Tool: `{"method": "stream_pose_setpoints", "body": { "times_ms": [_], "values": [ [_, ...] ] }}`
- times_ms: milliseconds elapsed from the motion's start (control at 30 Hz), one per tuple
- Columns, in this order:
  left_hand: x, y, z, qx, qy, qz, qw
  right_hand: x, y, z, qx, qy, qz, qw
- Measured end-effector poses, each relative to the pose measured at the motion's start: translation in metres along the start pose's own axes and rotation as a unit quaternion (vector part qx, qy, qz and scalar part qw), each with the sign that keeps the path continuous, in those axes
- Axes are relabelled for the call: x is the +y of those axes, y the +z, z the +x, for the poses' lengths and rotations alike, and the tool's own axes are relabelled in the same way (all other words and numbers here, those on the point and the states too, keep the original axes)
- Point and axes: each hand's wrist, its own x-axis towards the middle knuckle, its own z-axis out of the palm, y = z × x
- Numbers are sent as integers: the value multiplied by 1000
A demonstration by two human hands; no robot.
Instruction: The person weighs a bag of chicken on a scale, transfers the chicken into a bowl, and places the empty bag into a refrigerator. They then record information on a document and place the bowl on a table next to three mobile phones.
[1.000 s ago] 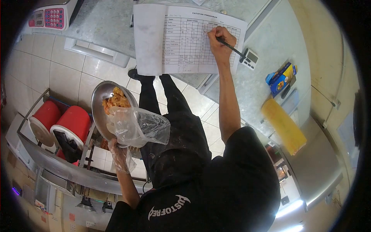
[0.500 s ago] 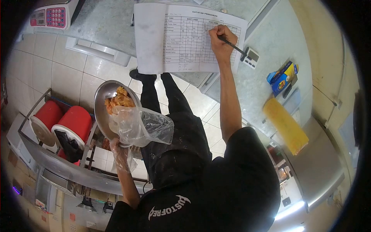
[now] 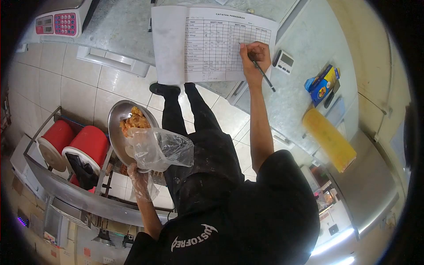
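Note:
My right hand [image 3: 255, 61] is closed around a dark pen [image 3: 264, 77], resting on a printed record sheet [image 3: 216, 49] headed "CATATAN PEMASAKAN". The sheet has a table partly filled with handwriting, and its folded-over pages lie at the left. Down at my left side, my left hand [image 3: 139, 177], in a clear plastic glove, grips the lower rim of a metal bowl [image 3: 116, 128]. Orange-brown battered food pieces [image 3: 136, 121], perhaps chicken, lie in the tilted bowl. A clear plastic bag [image 3: 163, 148] hangs over its right edge; the left fingers are partly hidden.
A small white digital timer [image 3: 284, 62] sits right of the sheet on the metal counter [image 3: 304, 48]. Farther right are a blue-yellow box [image 3: 324, 86] and a yellow roll [image 3: 329, 140]. A scale [image 3: 59, 22] stands upper left; red containers [image 3: 88, 143] sit in a rack.
My right hand has shifted lower on the sheet, and the pen's rear end has swung downward toward my wrist. The left hand still holds the bowl.

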Motion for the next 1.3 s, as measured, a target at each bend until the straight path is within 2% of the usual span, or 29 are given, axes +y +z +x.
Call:
{"method": "stream_pose_setpoints", "body": {
  "times_ms": [67, 167, 333, 400, 500, 567, 633, 867, 967, 1033, 1067, 1133, 1233, 1300],
  "values": [
    [0, -11, -2, -9, -24, -16, 1000, 2, 1, -3, -13, 4, -20, 1000],
    [2, -14, -1, 5, -24, 16, 1000, -2, 4, 2, -23, -44, 56, 997],
    [8, 24, -13, 3, -2, 13, 1000, 1, 8, 9, -50, -43, 53, 996],
    [1, 6, -8, -15, -15, 16, 1000, 8, 8, 17, -50, -60, 50, 996],
    [-6, -2, -5, -10, -19, 21, 1000, 20, 9, 19, -48, -55, 12, 997],
    [-5, -2, -6, 8, -9, 24, 1000, 21, 12, 19, -41, -97, -28, 994],
    [-3, 2, -5, -25, 4, 58, 998, 20, 13, 19, -36, -104, -50, 993],
    [1, 19, -5, -9, 18, 69, 997, 18, 12, 21, -38, -140, -140, 979],
    [-1, -1, 0, -17, 9, 76, 997, 15, 13, 20, -30, -144, -122, 982],
    [2, 0, 2, -32, -33, 33, 998, 17, 13, 20, -34, -144, -118, 982],
    [-1, 2, -1, -31, -33, 32, 998, 18, 12, 20, -36, -145, -113, 982],
    [5, 56, -17, 36, 36, 21, 998, 17, 11, 19, -41, -131, -121, 983],
    [4, 48, -15, -2, 10, 19, 1000, 10, 11, 18, -40, -122, -126, 984],
    [4, 53, -15, 6, 13, 9, 1000, 12, 12, 19, -34, -126, -124, 984]
  ]
}}
